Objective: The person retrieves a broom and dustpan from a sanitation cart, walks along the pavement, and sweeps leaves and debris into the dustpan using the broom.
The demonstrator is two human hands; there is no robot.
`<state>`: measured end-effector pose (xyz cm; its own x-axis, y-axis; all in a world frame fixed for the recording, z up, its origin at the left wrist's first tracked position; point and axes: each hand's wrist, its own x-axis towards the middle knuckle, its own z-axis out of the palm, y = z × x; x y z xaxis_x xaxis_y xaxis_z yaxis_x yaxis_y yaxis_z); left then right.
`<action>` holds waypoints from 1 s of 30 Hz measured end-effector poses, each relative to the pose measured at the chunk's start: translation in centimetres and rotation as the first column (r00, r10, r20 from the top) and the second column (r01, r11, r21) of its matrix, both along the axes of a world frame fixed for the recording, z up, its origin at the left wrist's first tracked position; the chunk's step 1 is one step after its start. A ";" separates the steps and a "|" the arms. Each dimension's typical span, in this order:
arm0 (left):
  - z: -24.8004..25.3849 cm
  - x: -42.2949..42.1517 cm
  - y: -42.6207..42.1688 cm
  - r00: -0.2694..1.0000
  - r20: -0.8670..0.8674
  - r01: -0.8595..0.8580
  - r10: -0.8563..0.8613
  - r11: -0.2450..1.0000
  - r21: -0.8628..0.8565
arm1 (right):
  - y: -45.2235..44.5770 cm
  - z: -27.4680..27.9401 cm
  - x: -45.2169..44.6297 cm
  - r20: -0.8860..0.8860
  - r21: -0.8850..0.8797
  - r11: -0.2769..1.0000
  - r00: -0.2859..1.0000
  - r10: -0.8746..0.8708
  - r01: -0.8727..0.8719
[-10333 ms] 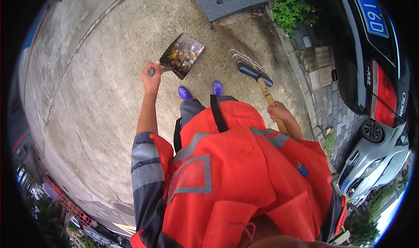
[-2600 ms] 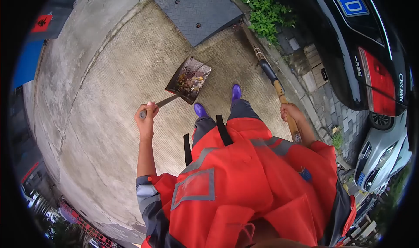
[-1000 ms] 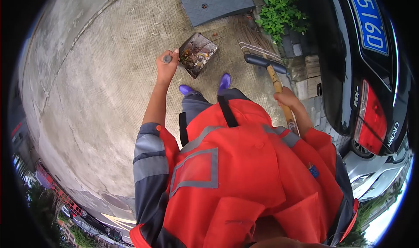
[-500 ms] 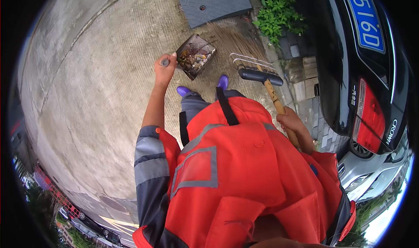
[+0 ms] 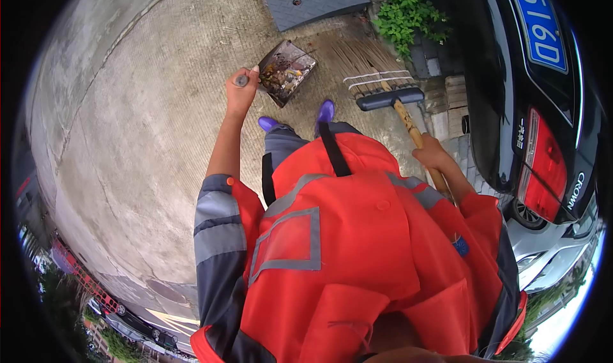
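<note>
My left hand (image 5: 241, 92) is closed around the upright handle of a dustpan, whose round grey end shows at the top of the fist. Beyond that hand the dustpan (image 5: 285, 96) holds leaves and litter. My right hand (image 5: 431, 152) wraps round the wooden shaft of a broom (image 5: 391, 98), which has a black head and long thin bristles tied with white cord. The bristles fan out over the pavement to the right of the dustpan, apart from it. Both hands are in front of my red work jacket.
A black car (image 5: 504, 101) stands close on the right, with a paved strip beside it. A green leafy plant (image 5: 408, 19) grows at the upper right near a grey metal plate (image 5: 313, 2). Concrete pavement (image 5: 153, 120) stretches to the left.
The broom and my right hand have moved right and slightly up the view, and the broom head has turned a little. My left hand and the dustpan have barely shifted.
</note>
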<state>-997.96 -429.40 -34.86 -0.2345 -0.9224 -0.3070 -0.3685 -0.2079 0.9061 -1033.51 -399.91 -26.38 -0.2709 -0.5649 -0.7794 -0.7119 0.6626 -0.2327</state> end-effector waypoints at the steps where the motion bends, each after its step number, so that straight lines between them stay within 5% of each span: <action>1: -0.1 0.2 0.0 1.000 0.003 -0.001 0.001 1.000 -0.001 | 0.4 1.5 0.2 0.049 0.112 0.992 0.997 -0.057 0.051; 2: -0.2 0.2 0.0 1.000 -0.012 -0.016 0.016 1.000 0.006 | 0.1 3.7 0.7 0.091 0.223 0.970 0.989 -0.119 0.096; 7: 0.1 0.7 0.0 0.998 -0.020 -0.058 0.060 0.996 0.061 | 1.2 7.1 3.0 0.141 0.250 0.952 0.966 -0.215 0.175; 15: -0.5 0.9 0.9 0.999 0.001 -0.038 0.038 0.998 -0.043 | 0.3 1.9 0.3 0.158 0.158 0.863 0.851 -0.502 0.480; 20: -0.5 -0.6 0.5 0.999 -0.001 -0.038 0.038 0.998 -0.048 | -2.8 -4.4 -1.1 0.111 0.179 0.914 0.916 -0.385 0.363; 27: -0.5 -1.1 -0.9 0.999 -0.019 -0.049 0.049 0.999 -0.020 | -2.0 0.3 2.2 0.119 0.160 0.975 0.977 -0.175 0.155; 30: -0.2 -0.1 -1.1 0.999 -0.003 -0.037 0.037 0.999 0.001 | -0.1 3.9 2.7 0.239 0.219 0.945 0.926 -0.293 0.242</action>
